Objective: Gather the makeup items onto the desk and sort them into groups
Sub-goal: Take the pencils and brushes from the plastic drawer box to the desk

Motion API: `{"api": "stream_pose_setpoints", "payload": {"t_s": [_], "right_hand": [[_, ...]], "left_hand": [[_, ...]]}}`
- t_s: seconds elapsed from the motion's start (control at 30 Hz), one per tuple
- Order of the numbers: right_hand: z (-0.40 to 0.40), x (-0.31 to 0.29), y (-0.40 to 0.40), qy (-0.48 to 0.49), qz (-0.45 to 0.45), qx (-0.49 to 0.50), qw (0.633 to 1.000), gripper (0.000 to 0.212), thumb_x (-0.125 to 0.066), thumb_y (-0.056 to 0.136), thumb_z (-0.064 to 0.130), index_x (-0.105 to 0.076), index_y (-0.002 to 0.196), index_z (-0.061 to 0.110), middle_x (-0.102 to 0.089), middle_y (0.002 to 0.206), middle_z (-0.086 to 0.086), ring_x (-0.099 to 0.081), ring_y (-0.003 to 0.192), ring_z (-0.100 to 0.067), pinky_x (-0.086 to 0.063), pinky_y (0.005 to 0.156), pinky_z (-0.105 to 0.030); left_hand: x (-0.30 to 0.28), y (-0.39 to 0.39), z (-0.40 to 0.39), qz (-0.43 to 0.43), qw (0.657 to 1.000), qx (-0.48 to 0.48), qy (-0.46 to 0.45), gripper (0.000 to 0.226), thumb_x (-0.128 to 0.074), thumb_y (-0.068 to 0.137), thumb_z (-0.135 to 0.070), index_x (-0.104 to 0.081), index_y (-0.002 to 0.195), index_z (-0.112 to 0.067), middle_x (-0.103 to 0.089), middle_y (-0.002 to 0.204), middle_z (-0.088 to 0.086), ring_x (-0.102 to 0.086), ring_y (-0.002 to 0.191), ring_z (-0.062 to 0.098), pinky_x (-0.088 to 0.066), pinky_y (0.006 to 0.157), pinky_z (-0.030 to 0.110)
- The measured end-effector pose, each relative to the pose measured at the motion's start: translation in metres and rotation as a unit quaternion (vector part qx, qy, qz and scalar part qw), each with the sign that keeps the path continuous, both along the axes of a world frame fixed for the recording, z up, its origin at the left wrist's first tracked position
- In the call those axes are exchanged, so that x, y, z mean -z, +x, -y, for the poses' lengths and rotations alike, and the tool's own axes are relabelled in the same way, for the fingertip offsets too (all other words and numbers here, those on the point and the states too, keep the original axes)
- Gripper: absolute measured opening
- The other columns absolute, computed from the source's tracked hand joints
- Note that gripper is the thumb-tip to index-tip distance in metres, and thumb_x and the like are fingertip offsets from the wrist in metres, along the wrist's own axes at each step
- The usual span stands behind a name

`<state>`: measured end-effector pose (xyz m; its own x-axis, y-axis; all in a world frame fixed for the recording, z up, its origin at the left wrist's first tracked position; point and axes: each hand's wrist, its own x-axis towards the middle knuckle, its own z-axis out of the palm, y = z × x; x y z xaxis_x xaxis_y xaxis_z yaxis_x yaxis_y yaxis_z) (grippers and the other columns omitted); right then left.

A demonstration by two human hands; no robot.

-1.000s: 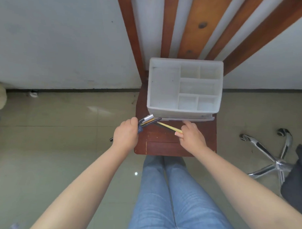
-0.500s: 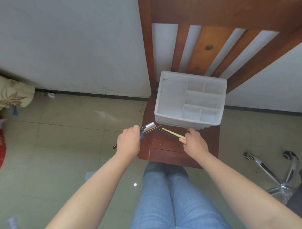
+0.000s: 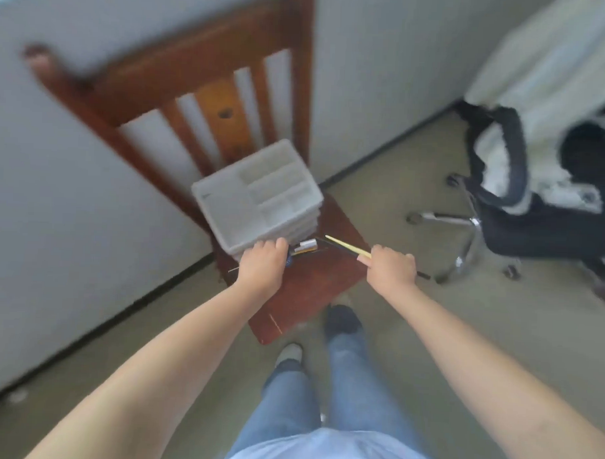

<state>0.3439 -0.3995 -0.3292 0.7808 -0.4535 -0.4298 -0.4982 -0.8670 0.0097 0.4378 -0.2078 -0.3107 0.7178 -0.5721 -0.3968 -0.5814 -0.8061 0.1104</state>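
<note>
My left hand (image 3: 261,266) grips a bundle of makeup sticks (image 3: 304,247), one with a silver cap, over the wooden chair seat (image 3: 313,284). A thin yellow pencil (image 3: 345,246) and a dark stick are held in my right hand (image 3: 390,266), their tips pointing left toward the bundle. A white plastic organizer (image 3: 257,200) with several empty compartments stands on the seat just behind my left hand. The view is motion-blurred.
The chair's slatted back (image 3: 209,99) leans against a grey wall. A black swivel office chair (image 3: 535,210) with a chrome base stands to the right on the tiled floor. My jeans-clad legs and feet are below the seat's front edge.
The view has swung and risen, so the chair now looks tilted and the office chair shows. My right hand has lifted away to the right with the yellow pencil; my left hand keeps its bundle.
</note>
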Motion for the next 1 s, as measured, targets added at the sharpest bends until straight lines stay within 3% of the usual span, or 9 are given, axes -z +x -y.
{"api": "stream_pose_setpoints", "payload": {"t_s": [0.13, 0.23, 0.33, 0.5, 0.63, 0.8, 0.9, 1.0], "right_hand": [[0.008, -0.017, -0.108, 0.01, 0.003, 0.217, 0.976, 0.019, -0.044, 0.089, 0.014, -0.048, 0.108, 0.011, -0.063, 0.11, -0.009, -0.059, 0.104, -0.028, -0.037, 0.085, -0.032], [0.016, -0.031, -0.207, -0.015, 0.001, 0.349, 0.937, 0.02, -0.044, 0.088, 0.012, -0.049, 0.107, 0.01, -0.063, 0.109, -0.01, -0.06, 0.102, -0.027, -0.038, 0.081, -0.031], [0.017, -0.048, -0.314, -0.045, 0.01, 0.49, 0.87, 0.021, -0.045, 0.088, 0.012, -0.049, 0.108, 0.008, -0.063, 0.109, -0.011, -0.06, 0.101, -0.03, -0.038, 0.083, -0.033], [-0.007, -0.075, -0.498, -0.101, 0.039, 0.663, 0.741, 0.022, -0.046, 0.088, 0.014, -0.048, 0.109, 0.008, -0.061, 0.109, -0.012, -0.058, 0.101, -0.029, -0.036, 0.084, -0.034], [-0.041, -0.093, -0.649, -0.137, 0.038, 0.743, 0.654, 0.022, -0.047, 0.088, 0.015, -0.048, 0.108, 0.008, -0.061, 0.107, -0.012, -0.058, 0.1, -0.03, -0.035, 0.084, -0.035], [-0.104, -0.123, -0.831, -0.212, 0.023, 0.798, 0.563, 0.015, -0.042, 0.092, 0.018, -0.048, 0.099, 0.006, -0.061, 0.097, -0.011, -0.059, 0.089, -0.028, -0.025, 0.069, -0.03], [-0.132, -0.142, -0.92, -0.251, 0.046, 0.815, 0.519, 0.025, -0.035, 0.097, 0.029, -0.047, 0.096, 0.008, -0.06, 0.094, -0.014, -0.059, 0.085, -0.026, -0.025, 0.067, -0.029], [-0.147, -0.157, -1.003, -0.254, 0.008, 0.829, 0.499, 0.037, -0.027, 0.097, 0.038, -0.046, 0.104, 0.007, -0.061, 0.096, -0.011, -0.061, 0.084, -0.026, -0.031, 0.062, -0.029]], "left_hand": [[-0.015, -0.053, 0.067, -0.01, 0.98, 0.197, -0.004, 0.02, -0.038, 0.091, -0.014, -0.042, 0.109, -0.007, -0.057, 0.111, 0.012, -0.051, 0.106, 0.032, -0.041, 0.077, 0.039], [-0.025, -0.118, 0.127, 0.0, 0.935, 0.354, 0.019, 0.023, -0.04, 0.092, -0.015, -0.041, 0.113, -0.007, -0.056, 0.115, 0.011, -0.051, 0.109, 0.031, -0.042, 0.082, 0.039], [-0.041, -0.21, 0.185, 0.027, 0.863, 0.505, 0.026, 0.024, -0.042, 0.092, -0.014, -0.039, 0.114, -0.006, -0.055, 0.115, 0.012, -0.051, 0.108, 0.032, -0.043, 0.08, 0.038], [-0.074, -0.413, 0.244, 0.077, 0.708, 0.702, -0.033, 0.028, -0.042, 0.091, -0.011, -0.038, 0.118, -0.006, -0.054, 0.116, 0.013, -0.05, 0.107, 0.031, -0.042, 0.079, 0.037], [-0.089, -0.601, 0.251, 0.097, 0.597, 0.794, -0.061, 0.032, -0.043, 0.087, -0.006, -0.036, 0.119, -0.006, -0.053, 0.117, 0.012, -0.05, 0.109, 0.03, -0.043, 0.083, 0.037], [-0.109, -0.814, 0.225, 0.102, 0.469, 0.87, -0.11, 0.034, -0.044, 0.085, -0.004, -0.036, 0.118, -0.007, -0.054, 0.114, 0.009, -0.051, 0.106, 0.026, -0.041, 0.08, 0.033], [-0.126, -0.922, 0.211, 0.1, 0.401, 0.897, -0.155, 0.033, -0.044, 0.086, -0.004, -0.036, 0.118, -0.007, -0.055, 0.112, 0.008, -0.052, 0.103, 0.026, -0.041, 0.077, 0.032], [-0.139, -1.021, 0.21, 0.099, 0.351, 0.912, -0.189, 0.033, -0.044, 0.086, -0.005, -0.036, 0.119, -0.007, -0.055, 0.112, 0.008, -0.052, 0.103, 0.025, -0.042, 0.077, 0.032]]}}
